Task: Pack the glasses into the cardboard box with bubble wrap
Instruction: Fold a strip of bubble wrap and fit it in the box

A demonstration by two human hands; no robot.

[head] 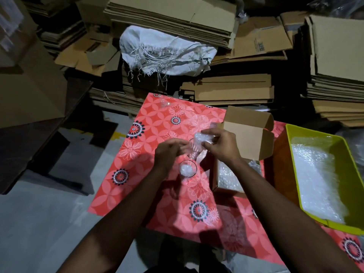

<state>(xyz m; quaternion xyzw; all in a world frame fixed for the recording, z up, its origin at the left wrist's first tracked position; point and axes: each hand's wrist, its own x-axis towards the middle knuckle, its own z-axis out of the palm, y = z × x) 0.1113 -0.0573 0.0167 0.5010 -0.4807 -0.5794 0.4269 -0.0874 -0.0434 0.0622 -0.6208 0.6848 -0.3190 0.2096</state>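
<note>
Over a red flowered cloth point(157, 123), my left hand point(167, 154) grips the rim of a clear glass point(194, 149) lying tilted between both hands. My right hand point(220, 146) pinches a wad of bubble wrap point(201, 139) at that glass's mouth. A second glass point(187, 168) stands upright just below, with crumpled bubble wrap inside it. To the right sits an open small cardboard box point(250, 138), lined with bubble wrap point(229, 177), its flaps raised.
A yellow-green tray point(293, 150) holding sheets of bubble wrap stands at the right. Stacks of flattened cardboard point(236, 89) and a frayed white sack point(161, 50) crowd the far side. A large box point(29, 85) looms at left over grey floor point(49, 213).
</note>
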